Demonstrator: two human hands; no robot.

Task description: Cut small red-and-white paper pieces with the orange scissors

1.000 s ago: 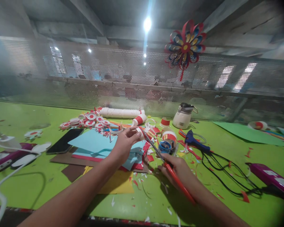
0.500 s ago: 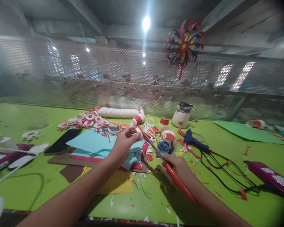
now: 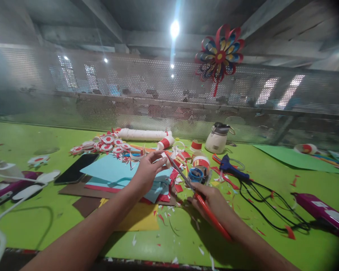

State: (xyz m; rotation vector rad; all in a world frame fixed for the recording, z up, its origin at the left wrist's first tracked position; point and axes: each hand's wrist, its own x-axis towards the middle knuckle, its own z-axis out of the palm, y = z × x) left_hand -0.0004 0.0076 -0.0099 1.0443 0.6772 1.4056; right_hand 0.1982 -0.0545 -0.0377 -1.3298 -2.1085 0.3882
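Note:
My left hand [image 3: 147, 170] hovers over a stack of coloured paper sheets [image 3: 115, 174], fingers pinched on a small white-and-red paper piece [image 3: 167, 158]. My right hand [image 3: 210, 201] grips red-handled scissors [image 3: 197, 197], whose blades point up and left and meet that paper piece. Red and white paper scraps lie scattered on the green table [image 3: 45, 222] around both hands.
A black phone [image 3: 77, 168] lies left of the sheets. Red-and-white paper discs [image 3: 101, 146], a white tube [image 3: 145, 134], tape rolls [image 3: 199, 170], a blue glue gun [image 3: 233, 169] with black cord, a white jug [image 3: 218, 140] and purple devices [image 3: 323, 214] sit around. A mesh screen stands behind, with a paper flower [image 3: 219, 56] hanging.
Both hands stay almost in place; the scissors blades have shifted slightly against the paper piece in my left fingers.

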